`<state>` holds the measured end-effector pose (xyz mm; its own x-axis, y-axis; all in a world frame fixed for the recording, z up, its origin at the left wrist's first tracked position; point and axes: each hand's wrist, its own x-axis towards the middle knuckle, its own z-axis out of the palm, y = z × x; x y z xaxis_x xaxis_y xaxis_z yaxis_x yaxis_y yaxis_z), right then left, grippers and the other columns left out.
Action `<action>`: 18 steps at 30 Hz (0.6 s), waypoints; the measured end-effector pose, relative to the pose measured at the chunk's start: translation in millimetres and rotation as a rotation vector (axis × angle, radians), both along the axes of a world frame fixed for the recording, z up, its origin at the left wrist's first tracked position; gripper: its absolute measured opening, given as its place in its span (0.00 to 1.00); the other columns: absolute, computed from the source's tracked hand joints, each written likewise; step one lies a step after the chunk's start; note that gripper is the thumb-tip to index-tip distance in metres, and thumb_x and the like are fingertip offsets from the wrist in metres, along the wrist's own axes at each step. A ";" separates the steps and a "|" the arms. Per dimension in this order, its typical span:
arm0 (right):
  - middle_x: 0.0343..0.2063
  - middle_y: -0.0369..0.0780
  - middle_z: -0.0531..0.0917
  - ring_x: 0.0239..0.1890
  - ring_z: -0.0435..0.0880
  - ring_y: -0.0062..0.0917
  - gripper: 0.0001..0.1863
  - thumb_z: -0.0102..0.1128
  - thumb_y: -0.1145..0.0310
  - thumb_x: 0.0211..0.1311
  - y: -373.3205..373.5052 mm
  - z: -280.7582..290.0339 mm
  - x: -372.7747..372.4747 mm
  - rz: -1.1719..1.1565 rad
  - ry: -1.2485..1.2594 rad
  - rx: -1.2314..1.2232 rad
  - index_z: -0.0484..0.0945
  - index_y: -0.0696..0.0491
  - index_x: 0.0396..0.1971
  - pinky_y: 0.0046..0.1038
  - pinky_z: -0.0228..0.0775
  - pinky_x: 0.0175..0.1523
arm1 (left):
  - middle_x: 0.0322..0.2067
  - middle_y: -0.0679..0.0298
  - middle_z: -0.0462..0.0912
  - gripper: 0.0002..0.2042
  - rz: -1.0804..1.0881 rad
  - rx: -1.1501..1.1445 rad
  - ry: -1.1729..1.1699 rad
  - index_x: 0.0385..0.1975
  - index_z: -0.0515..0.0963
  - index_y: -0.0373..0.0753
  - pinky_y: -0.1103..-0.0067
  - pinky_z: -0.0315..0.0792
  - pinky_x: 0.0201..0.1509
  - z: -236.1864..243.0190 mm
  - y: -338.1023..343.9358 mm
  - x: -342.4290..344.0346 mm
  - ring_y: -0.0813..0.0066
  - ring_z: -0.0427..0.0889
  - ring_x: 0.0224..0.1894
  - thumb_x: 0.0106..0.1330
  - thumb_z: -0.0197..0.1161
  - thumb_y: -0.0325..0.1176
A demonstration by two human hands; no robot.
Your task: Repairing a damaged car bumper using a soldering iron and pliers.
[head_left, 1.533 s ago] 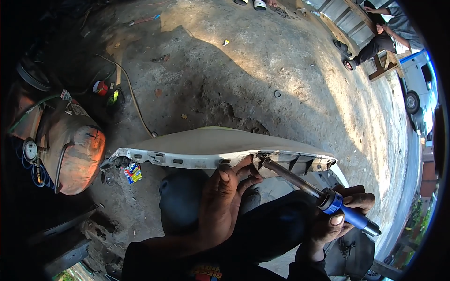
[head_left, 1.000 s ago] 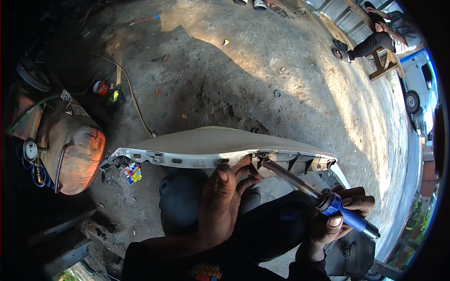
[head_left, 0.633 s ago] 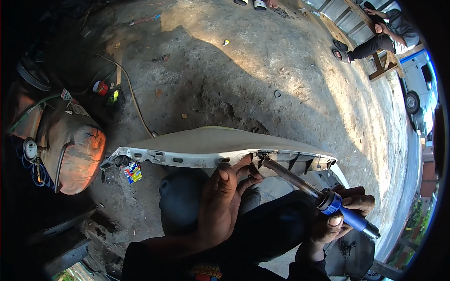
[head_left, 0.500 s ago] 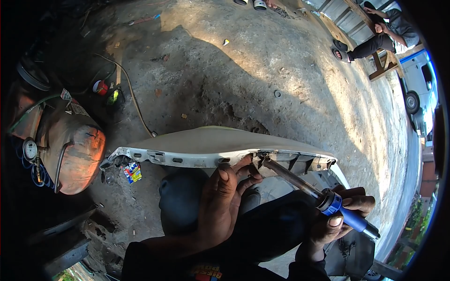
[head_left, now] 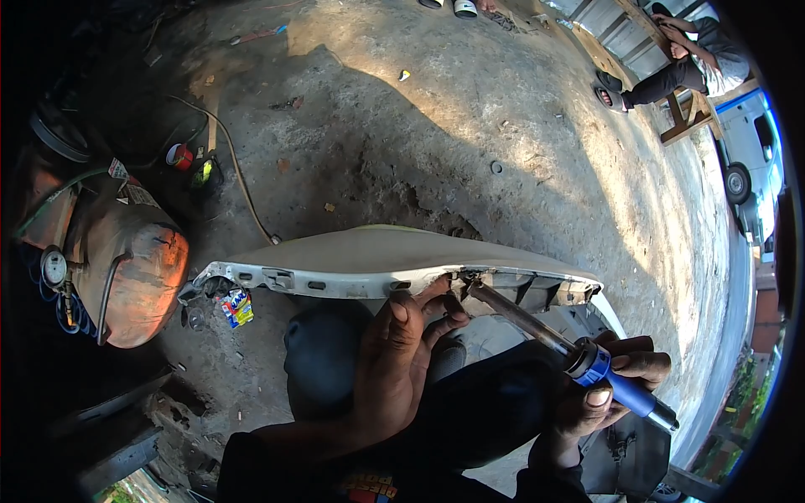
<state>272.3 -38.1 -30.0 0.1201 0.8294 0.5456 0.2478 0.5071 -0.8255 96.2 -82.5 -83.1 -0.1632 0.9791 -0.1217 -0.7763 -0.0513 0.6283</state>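
A pale, curved car bumper (head_left: 377, 250) lies across the middle with its slotted edge toward me. My left hand (head_left: 392, 369) grips the near edge by its broken, darkened middle part, fingers bent against it and thumb raised. My right hand (head_left: 616, 381) is closed around the blue handle of a soldering iron (head_left: 537, 329) with a long, thick metal barrel. The barrel slants up and left, and its tip touches the inner side of the bumper, just right of my left fingers. The exact contact point is too small to make out.
To the left stands a worn orange tank (head_left: 134, 285) with a pressure gauge (head_left: 54, 267). A hose (head_left: 239, 168) runs over the rough floor to the bumper. Nearby are a red can (head_left: 179, 157) and a colourful packet (head_left: 237, 308). A person (head_left: 700, 63) sits at the far right.
Both my hands, the soldering iron and the bumper look almost unmoved. The person seated at the far right has shifted their arms and upper body slightly.
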 end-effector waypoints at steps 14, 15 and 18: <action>0.26 0.35 0.68 0.27 0.69 0.18 0.33 0.73 0.42 0.46 -2.9 -2.2 1.0 -0.009 -0.006 -0.001 0.64 0.53 0.31 0.19 0.68 0.35 | 0.61 0.61 0.67 0.28 0.018 -0.015 -0.010 0.61 0.65 0.39 0.60 0.61 0.66 -1.8 -1.5 0.9 0.64 0.63 0.65 0.72 0.42 0.56; 0.26 0.36 0.68 0.27 0.70 0.18 0.33 0.73 0.43 0.46 -3.2 -2.2 0.8 -0.015 -0.001 -0.007 0.64 0.54 0.32 0.20 0.68 0.35 | 0.61 0.61 0.67 0.28 0.018 -0.011 -0.011 0.61 0.65 0.39 0.60 0.61 0.65 -2.2 -1.4 0.9 0.64 0.63 0.65 0.72 0.42 0.56; 0.26 0.36 0.68 0.27 0.70 0.18 0.33 0.73 0.42 0.46 -3.8 0.4 2.8 0.016 -0.017 -0.038 0.64 0.53 0.32 0.20 0.68 0.36 | 0.61 0.61 0.67 0.28 0.021 -0.001 -0.017 0.61 0.65 0.39 0.60 0.62 0.65 -3.7 -1.7 1.4 0.64 0.63 0.65 0.72 0.42 0.56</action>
